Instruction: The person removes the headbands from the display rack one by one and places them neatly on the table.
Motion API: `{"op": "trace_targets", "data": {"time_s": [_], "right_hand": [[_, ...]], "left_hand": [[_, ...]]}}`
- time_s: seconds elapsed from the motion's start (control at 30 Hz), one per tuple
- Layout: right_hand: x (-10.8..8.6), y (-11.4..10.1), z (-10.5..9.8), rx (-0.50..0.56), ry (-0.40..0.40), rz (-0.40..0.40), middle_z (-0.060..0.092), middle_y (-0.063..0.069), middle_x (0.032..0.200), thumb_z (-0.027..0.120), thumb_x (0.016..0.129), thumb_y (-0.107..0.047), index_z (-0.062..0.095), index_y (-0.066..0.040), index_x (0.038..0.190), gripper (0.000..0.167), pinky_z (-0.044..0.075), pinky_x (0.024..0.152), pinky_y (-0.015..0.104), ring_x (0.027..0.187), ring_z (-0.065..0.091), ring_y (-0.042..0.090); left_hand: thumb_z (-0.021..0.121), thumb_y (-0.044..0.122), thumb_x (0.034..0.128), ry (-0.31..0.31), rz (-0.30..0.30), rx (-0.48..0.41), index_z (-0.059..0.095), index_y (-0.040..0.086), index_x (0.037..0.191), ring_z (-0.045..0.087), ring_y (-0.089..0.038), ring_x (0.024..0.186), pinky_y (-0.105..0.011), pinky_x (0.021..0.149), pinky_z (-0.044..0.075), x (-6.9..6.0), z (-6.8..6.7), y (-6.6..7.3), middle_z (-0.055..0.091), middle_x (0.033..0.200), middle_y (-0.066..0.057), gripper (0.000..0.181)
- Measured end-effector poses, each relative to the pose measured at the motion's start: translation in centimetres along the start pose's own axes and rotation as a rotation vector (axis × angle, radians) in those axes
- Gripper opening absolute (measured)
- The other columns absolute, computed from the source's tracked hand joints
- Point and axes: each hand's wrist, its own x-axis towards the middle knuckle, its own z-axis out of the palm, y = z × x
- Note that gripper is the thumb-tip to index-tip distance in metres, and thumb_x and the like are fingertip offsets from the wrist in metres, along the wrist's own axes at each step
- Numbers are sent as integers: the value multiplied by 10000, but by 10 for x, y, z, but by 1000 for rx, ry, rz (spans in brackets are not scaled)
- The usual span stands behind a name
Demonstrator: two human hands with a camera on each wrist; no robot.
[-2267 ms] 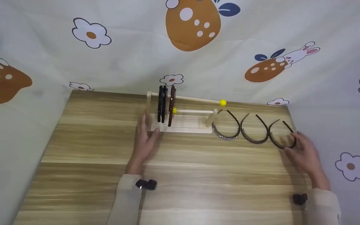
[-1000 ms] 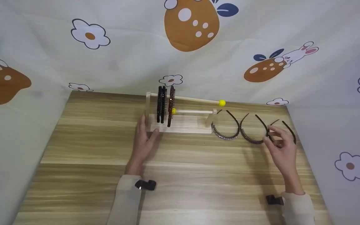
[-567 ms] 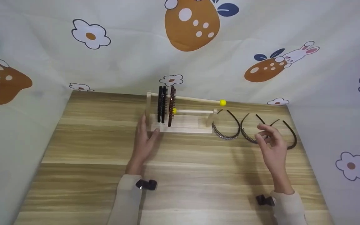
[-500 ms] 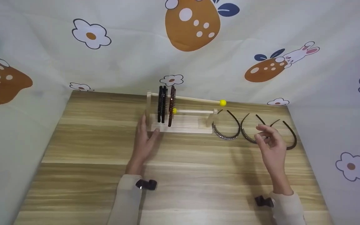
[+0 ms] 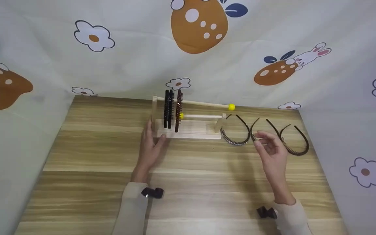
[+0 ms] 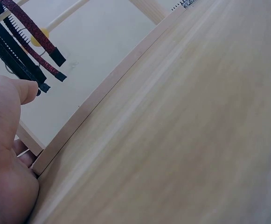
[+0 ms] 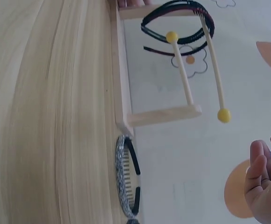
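The work looks about half done: three hung headbands (image 5: 179, 111) sit on the wooden rack (image 5: 201, 134) beside the left grip (image 5: 149, 142), which rests against its end, fingers extended. Three loose headbands (image 5: 273, 126) lie on the tabletop (image 5: 188, 182), below and to either side of the right grip (image 5: 272, 150), loosely curled and holding nothing.

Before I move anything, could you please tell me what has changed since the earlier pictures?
The right hand has come away from the rightmost headband and moved left; now raised and holding nothing, it overlaps the middle headband in the head view. The left hand remains at the left end of the wooden stand. The stand, its hanging headbands and the three on the table look unmoved.
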Motion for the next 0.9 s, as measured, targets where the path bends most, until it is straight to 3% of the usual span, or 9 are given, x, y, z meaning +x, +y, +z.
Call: {"op": "trace_targets", "data": {"time_s": [0.3,0.57,0.77,0.9], "right_hand": [[-5,-1,25,64,-69,46,766,64,1115,704,979,169,640,200,1267,296,626,790,219,854,679,133],[-7,-2,48,85,-86,72,766,56,1075,711,988,143,639,188,1242,268,613,710,249,780,663,118],[-7,-3,67,138,-101,89,753,177,1077,718,989,120,633,186,1238,272,607,677,246,739,650,120],[-9,-1,80,165,-117,99,747,192,1079,719,999,93,632,175,1236,266,599,672,237,729,636,108]], "left_hand": [[654,286,1126,-12,-26,3,126,132,1788,221,-525,1641,-812,1280,172,-1,0,0,126,1832,-235,860],[667,281,1120,6,8,-3,147,129,1783,259,-530,1624,-827,1263,199,-1,0,0,176,1816,-248,857],[668,305,1119,8,0,-2,143,150,1788,281,-525,1613,-832,1255,214,0,0,0,184,1815,-239,865],[660,289,1121,8,5,0,134,158,1789,308,-528,1597,-840,1244,227,0,0,1,193,1811,-241,861]]}}
